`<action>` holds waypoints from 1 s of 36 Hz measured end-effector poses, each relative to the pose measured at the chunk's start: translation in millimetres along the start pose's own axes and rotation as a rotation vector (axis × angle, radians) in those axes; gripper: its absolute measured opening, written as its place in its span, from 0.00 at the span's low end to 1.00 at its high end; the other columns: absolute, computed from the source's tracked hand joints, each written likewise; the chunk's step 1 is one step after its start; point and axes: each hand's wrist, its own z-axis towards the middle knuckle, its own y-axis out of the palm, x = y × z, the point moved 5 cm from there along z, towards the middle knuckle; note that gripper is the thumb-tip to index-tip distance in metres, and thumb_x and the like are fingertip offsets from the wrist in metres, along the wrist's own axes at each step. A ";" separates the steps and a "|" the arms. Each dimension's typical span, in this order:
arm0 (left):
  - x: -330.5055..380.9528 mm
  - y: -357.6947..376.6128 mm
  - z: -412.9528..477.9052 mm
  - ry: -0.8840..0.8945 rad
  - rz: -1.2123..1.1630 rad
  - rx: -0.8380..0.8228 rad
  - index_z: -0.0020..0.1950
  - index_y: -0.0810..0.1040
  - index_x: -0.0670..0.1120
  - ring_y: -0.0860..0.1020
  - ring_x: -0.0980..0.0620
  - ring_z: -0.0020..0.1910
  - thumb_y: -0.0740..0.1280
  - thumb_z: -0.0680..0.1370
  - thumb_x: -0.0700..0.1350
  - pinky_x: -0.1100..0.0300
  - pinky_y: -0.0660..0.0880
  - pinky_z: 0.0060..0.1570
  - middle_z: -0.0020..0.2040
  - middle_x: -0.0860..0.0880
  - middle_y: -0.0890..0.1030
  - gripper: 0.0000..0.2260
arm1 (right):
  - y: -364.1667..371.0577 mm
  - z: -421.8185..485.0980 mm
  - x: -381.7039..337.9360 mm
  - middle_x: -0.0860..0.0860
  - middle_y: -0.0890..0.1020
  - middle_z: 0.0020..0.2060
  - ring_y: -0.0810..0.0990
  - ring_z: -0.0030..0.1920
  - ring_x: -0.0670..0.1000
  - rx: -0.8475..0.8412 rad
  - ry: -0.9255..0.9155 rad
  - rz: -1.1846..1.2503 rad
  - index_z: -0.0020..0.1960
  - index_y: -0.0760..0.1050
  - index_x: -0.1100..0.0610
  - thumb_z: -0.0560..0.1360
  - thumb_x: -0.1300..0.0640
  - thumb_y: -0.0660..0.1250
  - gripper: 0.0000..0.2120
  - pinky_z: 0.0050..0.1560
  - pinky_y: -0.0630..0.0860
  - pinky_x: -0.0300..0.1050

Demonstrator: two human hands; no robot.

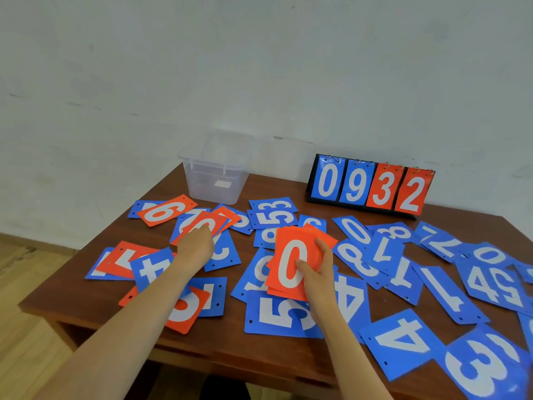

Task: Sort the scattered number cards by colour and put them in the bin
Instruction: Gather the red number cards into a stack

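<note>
Right hand [315, 272]: closed around a stack of orange cards [297, 261], thumb across the top card, a white 0; held just above the table [121, 243].
Left hand [196, 245]: fingers curled down onto an orange 0 card [212, 223] lying on a small fanned pile of orange cards; whether it grips the card cannot be told.
Loose orange cards elsewhere: three counted, namely a 6 [167, 210] at far left, one [124, 259] partly under a blue 4, and one [187, 310] under the left forearm.
Blue cards: scattered and overlapping over the whole table, more than twenty; exact count not possible.
Clear plastic bin [216, 174]: one, upright, at the table's far edge.
Flip scoreboard [372, 186]: one, showing blue 0, 9 and orange 3, 2.
</note>
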 end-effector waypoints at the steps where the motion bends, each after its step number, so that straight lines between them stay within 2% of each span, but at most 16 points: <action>1: 1.4 -2.0 -2.1 0.003 0.006 0.005 0.67 0.68 0.41 0.76 0.44 0.58 0.60 0.80 0.41 0.55 0.75 0.51 0.61 0.41 0.76 0.15 | -0.7 -1.3 0.1 0.49 0.68 0.67 0.74 0.57 0.52 0.000 -0.001 0.002 0.70 0.58 0.39 0.78 0.58 0.65 0.27 0.47 0.81 0.51; 6: 5.6 -13.4 -10.4 0.029 0.001 0.049 0.70 0.65 0.41 0.76 0.43 0.61 0.60 0.81 0.42 0.51 0.74 0.56 0.63 0.40 0.75 0.18 | -5.8 -6.6 -0.7 0.50 0.67 0.69 0.74 0.61 0.55 0.006 0.000 -0.003 0.70 0.58 0.40 0.77 0.59 0.65 0.28 0.48 0.80 0.50; 11: -0.1 -17.5 -22.3 0.080 -0.053 0.171 0.66 0.68 0.44 0.77 0.46 0.57 0.63 0.79 0.44 0.54 0.76 0.50 0.59 0.43 0.78 0.16 | -11.6 -13.9 -3.6 0.51 0.67 0.69 0.73 0.61 0.54 0.007 -0.016 0.022 0.71 0.58 0.42 0.77 0.59 0.65 0.28 0.52 0.80 0.53; 15: -4.8 -21.8 -29.3 0.078 -0.235 0.225 0.61 0.74 0.45 0.78 0.46 0.55 0.64 0.79 0.43 0.57 0.74 0.46 0.56 0.44 0.81 0.11 | -17.5 -18.3 -5.7 0.51 0.67 0.68 0.73 0.59 0.53 0.008 -0.029 0.030 0.71 0.58 0.42 0.77 0.59 0.65 0.28 0.52 0.80 0.54; 18: 0.9 -39.3 -44.4 0.118 -0.347 0.359 0.60 0.75 0.44 0.78 0.47 0.54 0.61 0.80 0.42 0.59 0.72 0.43 0.55 0.45 0.81 0.10 | -22.2 -21.3 -7.1 0.51 0.68 0.68 0.73 0.57 0.52 0.012 -0.045 0.034 0.71 0.58 0.42 0.77 0.60 0.65 0.28 0.49 0.79 0.51; 20: 8.8 -53.2 -58.6 0.174 -0.438 0.463 0.60 0.76 0.44 0.78 0.50 0.50 0.61 0.81 0.42 0.60 0.73 0.43 0.53 0.46 0.81 0.10 | -25.2 -22.9 -6.5 0.51 0.68 0.68 0.74 0.58 0.53 0.015 -0.049 0.048 0.71 0.59 0.42 0.77 0.60 0.65 0.27 0.51 0.79 0.52; 22: 21.9 -64.4 -74.8 0.240 -0.552 0.511 0.57 0.76 0.44 0.77 0.54 0.48 0.61 0.80 0.41 0.66 0.71 0.42 0.51 0.49 0.81 0.08 | -28.2 -24.4 -5.2 0.51 0.67 0.69 0.74 0.60 0.55 0.020 -0.041 0.052 0.71 0.59 0.42 0.77 0.60 0.65 0.28 0.53 0.80 0.55; 24: 38.7 -69.0 -91.7 0.280 -0.691 0.472 0.56 0.76 0.45 0.74 0.57 0.49 0.62 0.80 0.40 0.72 0.67 0.40 0.50 0.51 0.78 0.06 | -31.5 -25.3 -4.0 0.51 0.67 0.69 0.74 0.61 0.55 0.031 -0.030 0.056 0.71 0.58 0.42 0.77 0.59 0.65 0.28 0.53 0.79 0.55; 27: 62.2 -63.6 -111.2 0.270 -0.956 0.356 0.52 0.75 0.46 0.75 0.56 0.50 0.64 0.79 0.41 0.72 0.70 0.40 0.49 0.52 0.77 0.04 | -37.1 -28.1 -4.3 0.51 0.68 0.69 0.75 0.60 0.55 0.038 -0.029 0.083 0.71 0.58 0.41 0.78 0.60 0.65 0.28 0.53 0.80 0.56; 29: 73.9 -53.8 -118.0 0.185 -1.172 0.223 0.51 0.76 0.47 0.78 0.52 0.52 0.66 0.78 0.42 0.63 0.76 0.46 0.51 0.50 0.79 0.03 | -42.0 -29.0 -4.2 0.52 0.68 0.69 0.75 0.61 0.57 0.045 -0.036 0.086 0.71 0.58 0.41 0.78 0.60 0.65 0.28 0.53 0.79 0.57; 31: 86.4 -42.9 -123.9 0.091 -1.367 0.053 0.50 0.76 0.48 0.79 0.49 0.52 0.67 0.77 0.42 0.53 0.78 0.51 0.52 0.48 0.80 0.03 | -47.5 -30.6 -5.3 0.53 0.68 0.68 0.75 0.61 0.57 0.055 -0.043 0.089 0.72 0.58 0.41 0.78 0.59 0.64 0.28 0.54 0.79 0.57; 33: 101.5 -33.7 -133.3 0.026 -1.535 -0.132 0.51 0.76 0.46 0.80 0.47 0.50 0.66 0.77 0.40 0.52 0.79 0.48 0.51 0.46 0.80 0.04 | -52.5 -31.9 -7.6 0.52 0.68 0.68 0.75 0.60 0.56 0.054 -0.058 0.101 0.71 0.58 0.40 0.79 0.58 0.63 0.26 0.54 0.79 0.58; 34: 108.2 -29.2 -138.0 0.013 -1.557 -0.196 0.52 0.75 0.45 0.81 0.47 0.50 0.66 0.77 0.40 0.52 0.79 0.48 0.52 0.45 0.80 0.05 | -54.6 -32.2 -8.8 0.51 0.68 0.68 0.76 0.60 0.55 0.050 -0.069 0.107 0.71 0.58 0.40 0.80 0.57 0.62 0.25 0.53 0.79 0.58; 36: 116.4 -18.9 -142.8 0.035 -1.444 -0.213 0.51 0.75 0.46 0.80 0.47 0.51 0.67 0.77 0.41 0.49 0.79 0.52 0.53 0.46 0.80 0.04 | -58.2 -32.8 -11.2 0.49 0.68 0.67 0.75 0.58 0.53 0.053 -0.089 0.120 0.71 0.58 0.41 0.81 0.56 0.59 0.22 0.52 0.80 0.54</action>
